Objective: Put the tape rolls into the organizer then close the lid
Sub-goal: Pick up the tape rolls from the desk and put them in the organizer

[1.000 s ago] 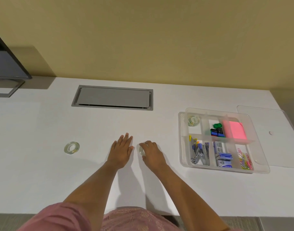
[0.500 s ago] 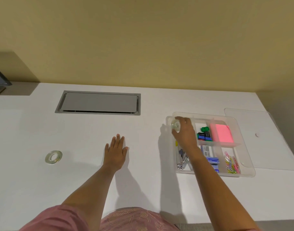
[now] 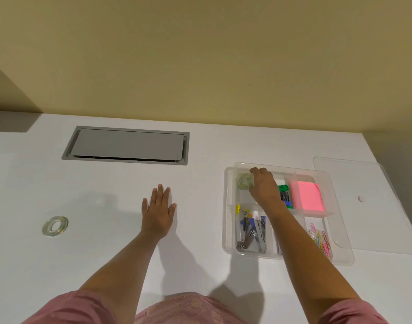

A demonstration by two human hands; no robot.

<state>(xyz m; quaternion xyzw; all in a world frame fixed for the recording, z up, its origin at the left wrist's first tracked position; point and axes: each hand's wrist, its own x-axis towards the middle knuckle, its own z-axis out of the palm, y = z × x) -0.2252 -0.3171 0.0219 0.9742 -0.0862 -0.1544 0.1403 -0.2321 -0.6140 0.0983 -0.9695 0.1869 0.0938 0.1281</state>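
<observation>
A clear tape roll (image 3: 244, 181) is held on edge in the far-left compartment of the organizer (image 3: 228, 206), gripped by the fingers of the right hand (image 3: 264, 187), which are curled around it. Whether a second roll lies beneath it in that compartment cannot be told, since the clear plastic blurs together there. A further roll (image 3: 55, 225) is seen lying flat on the table (image 3: 107, 188), well to the left and apart from both hands. The left hand (image 3: 158, 211) is laid palm down on the table between that roll and the organizer, its fingers spread and nothing grasped.

The organizer is a clear tray divided into compartments. Staplers (image 3: 250, 230) are stored in the near-left one, coloured paper clips (image 3: 320, 239) in the near-right one, and a pink pad (image 3: 307, 195) in the far-right one. Green and blue clips (image 3: 285, 195) are partly hidden behind the right hand. The lid (image 3: 373, 206) is laid flat on the table just right of the organizer, its near-left edge overlapped by the tray. A grey hatch (image 3: 128, 145) is set into the table farther back.
</observation>
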